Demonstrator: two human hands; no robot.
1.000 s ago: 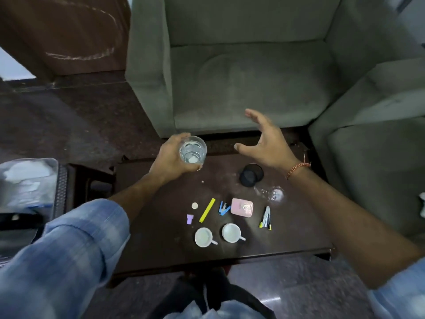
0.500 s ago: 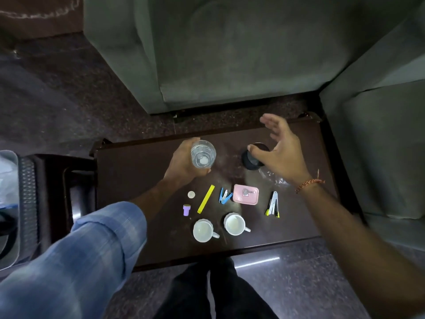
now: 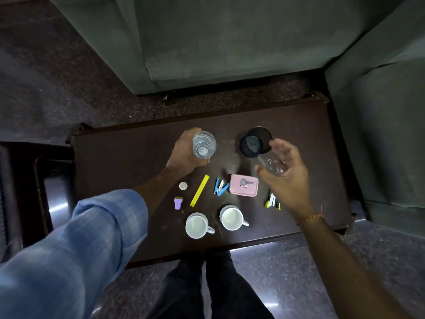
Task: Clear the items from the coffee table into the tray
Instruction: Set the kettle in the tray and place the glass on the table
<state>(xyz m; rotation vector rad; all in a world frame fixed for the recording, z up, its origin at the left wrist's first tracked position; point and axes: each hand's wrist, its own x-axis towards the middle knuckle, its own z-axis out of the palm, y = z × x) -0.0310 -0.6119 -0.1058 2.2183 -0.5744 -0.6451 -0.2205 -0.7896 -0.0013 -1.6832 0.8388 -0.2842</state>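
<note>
A dark, glossy wooden table [image 3: 128,157] fills the middle of the frame, its rectangular top faintly smudged. Above centre, the left hand [image 3: 184,150] has its grip wrapped around a clear, round drinking glass [image 3: 204,144], seen from above with its ribbed base showing through. To the right, the right hand [image 3: 284,173] is cupped with fingers spread partly around a second clear glass [image 3: 271,164]; whether the grip actually touches it cannot be told. Just above that glass stands a black cylindrical cup [image 3: 255,142].

Lower down lie small things: a white round cap [image 3: 183,186], a purple plastic stopper [image 3: 178,202], a flat yellow strip [image 3: 199,190], a blue stapler [image 3: 220,186], a pink rounded-rectangle box [image 3: 243,188] with a metal key on its lid, and a yellow-and-black stapler [image 3: 272,201] partly under the right wrist. Two white ceramic cups [image 3: 197,226] [image 3: 232,218] with handles sit side by side at lower centre.

Grey-green fabric sofas [image 3: 230,42] occupy the top and right. No tray can be made out with certainty.
</note>
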